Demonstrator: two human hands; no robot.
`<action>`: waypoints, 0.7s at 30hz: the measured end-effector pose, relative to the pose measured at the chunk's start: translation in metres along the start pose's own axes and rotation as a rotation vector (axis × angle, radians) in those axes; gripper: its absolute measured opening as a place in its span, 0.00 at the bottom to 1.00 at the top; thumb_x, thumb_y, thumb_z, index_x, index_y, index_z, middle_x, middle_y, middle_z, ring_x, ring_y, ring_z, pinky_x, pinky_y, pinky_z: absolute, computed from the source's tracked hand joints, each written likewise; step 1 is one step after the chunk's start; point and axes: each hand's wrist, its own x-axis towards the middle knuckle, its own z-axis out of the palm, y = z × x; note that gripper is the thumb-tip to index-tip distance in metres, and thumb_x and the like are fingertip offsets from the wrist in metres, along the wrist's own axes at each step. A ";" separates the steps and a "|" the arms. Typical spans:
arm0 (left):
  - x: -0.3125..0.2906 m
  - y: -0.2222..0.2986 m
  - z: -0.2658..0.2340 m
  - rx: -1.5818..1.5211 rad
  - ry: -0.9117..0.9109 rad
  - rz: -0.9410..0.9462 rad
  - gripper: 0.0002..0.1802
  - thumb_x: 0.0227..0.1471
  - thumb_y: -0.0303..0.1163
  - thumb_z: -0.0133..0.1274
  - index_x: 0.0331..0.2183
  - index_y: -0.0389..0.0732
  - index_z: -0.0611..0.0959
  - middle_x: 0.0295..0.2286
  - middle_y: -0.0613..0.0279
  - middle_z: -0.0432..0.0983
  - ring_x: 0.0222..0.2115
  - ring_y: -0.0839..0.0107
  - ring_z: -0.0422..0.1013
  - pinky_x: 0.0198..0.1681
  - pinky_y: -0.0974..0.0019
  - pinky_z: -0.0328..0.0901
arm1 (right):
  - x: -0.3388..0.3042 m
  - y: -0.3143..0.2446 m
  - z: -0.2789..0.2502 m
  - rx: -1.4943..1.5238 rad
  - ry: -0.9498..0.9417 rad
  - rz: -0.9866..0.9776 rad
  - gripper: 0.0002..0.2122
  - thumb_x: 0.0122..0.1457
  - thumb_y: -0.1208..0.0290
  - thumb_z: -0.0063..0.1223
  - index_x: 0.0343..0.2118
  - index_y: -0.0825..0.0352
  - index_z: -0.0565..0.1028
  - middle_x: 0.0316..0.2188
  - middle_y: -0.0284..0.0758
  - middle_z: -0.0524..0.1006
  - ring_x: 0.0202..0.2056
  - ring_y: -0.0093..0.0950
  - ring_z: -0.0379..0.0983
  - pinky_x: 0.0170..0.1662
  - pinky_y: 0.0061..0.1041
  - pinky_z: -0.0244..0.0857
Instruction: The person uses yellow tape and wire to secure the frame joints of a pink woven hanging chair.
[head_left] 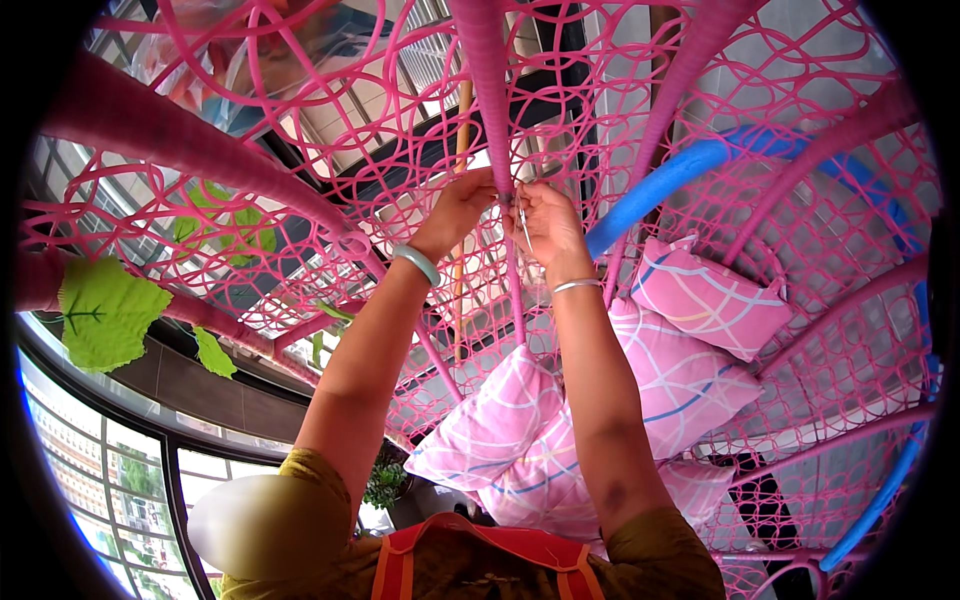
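Both my arms reach up to a pink wrapped bar [487,75] of a woven hanging seat. On the bar's left side, my left hand [460,212] has its fingers closed in a pinch against it; what lies between the fingertips is hidden. My right hand [552,228], on the bar's other side, is closed on a thin silvery tool [525,222] whose narrow end points down. Its exact kind is too small to tell. The fingertips of both hands nearly meet around a darker spot on the bar. Pink woven netting [620,140] spreads behind the hands.
Pink patterned cushions [680,385] lie in the seat below my hands, a smaller one [710,297] at the right. A blue tube [665,190] curves along the right. Green artificial leaves [108,312] hang at the left, above windows [90,470]. A potted plant [385,482] stands below.
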 end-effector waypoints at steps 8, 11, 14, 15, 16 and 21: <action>-0.002 0.008 0.004 0.017 0.043 -0.049 0.16 0.49 0.21 0.41 0.42 0.33 0.71 0.39 0.59 0.71 0.42 0.71 0.66 0.49 0.70 0.58 | 0.014 0.009 -0.006 0.022 0.001 -0.069 0.04 0.51 0.71 0.50 0.27 0.65 0.72 0.21 0.30 0.72 0.26 0.24 0.69 0.30 0.21 0.64; -0.004 0.019 0.008 0.068 0.054 -0.068 0.16 0.48 0.24 0.43 0.41 0.33 0.73 0.37 0.60 0.72 0.41 0.72 0.66 0.48 0.70 0.58 | 0.014 0.013 -0.006 0.045 0.021 -0.098 0.04 0.51 0.71 0.51 0.26 0.65 0.73 0.21 0.30 0.72 0.25 0.23 0.69 0.30 0.21 0.64; -0.006 0.025 0.010 0.089 0.055 -0.067 0.16 0.48 0.26 0.45 0.41 0.34 0.73 0.37 0.60 0.72 0.41 0.72 0.66 0.47 0.70 0.57 | 0.015 0.015 -0.007 0.090 0.016 -0.101 0.04 0.50 0.71 0.52 0.26 0.65 0.73 0.21 0.29 0.72 0.25 0.23 0.68 0.30 0.21 0.63; -0.006 0.025 0.009 0.094 0.055 -0.066 0.16 0.48 0.27 0.45 0.41 0.34 0.73 0.37 0.60 0.72 0.41 0.72 0.66 0.48 0.70 0.57 | 0.014 0.015 -0.007 0.100 0.011 -0.101 0.04 0.50 0.71 0.52 0.26 0.65 0.73 0.20 0.29 0.72 0.25 0.22 0.68 0.30 0.21 0.63; -0.007 0.025 0.010 0.098 0.056 -0.066 0.17 0.47 0.27 0.45 0.41 0.34 0.73 0.37 0.60 0.72 0.41 0.72 0.66 0.48 0.70 0.57 | 0.014 0.016 -0.008 0.109 0.007 -0.102 0.04 0.50 0.71 0.52 0.26 0.64 0.73 0.20 0.29 0.72 0.25 0.22 0.68 0.30 0.21 0.63; -0.008 0.029 0.011 0.108 0.068 -0.088 0.17 0.47 0.28 0.46 0.42 0.34 0.72 0.38 0.59 0.72 0.42 0.71 0.66 0.48 0.70 0.57 | 0.007 0.014 -0.001 0.124 -0.009 -0.087 0.03 0.51 0.71 0.52 0.25 0.64 0.73 0.19 0.28 0.71 0.24 0.21 0.68 0.30 0.21 0.63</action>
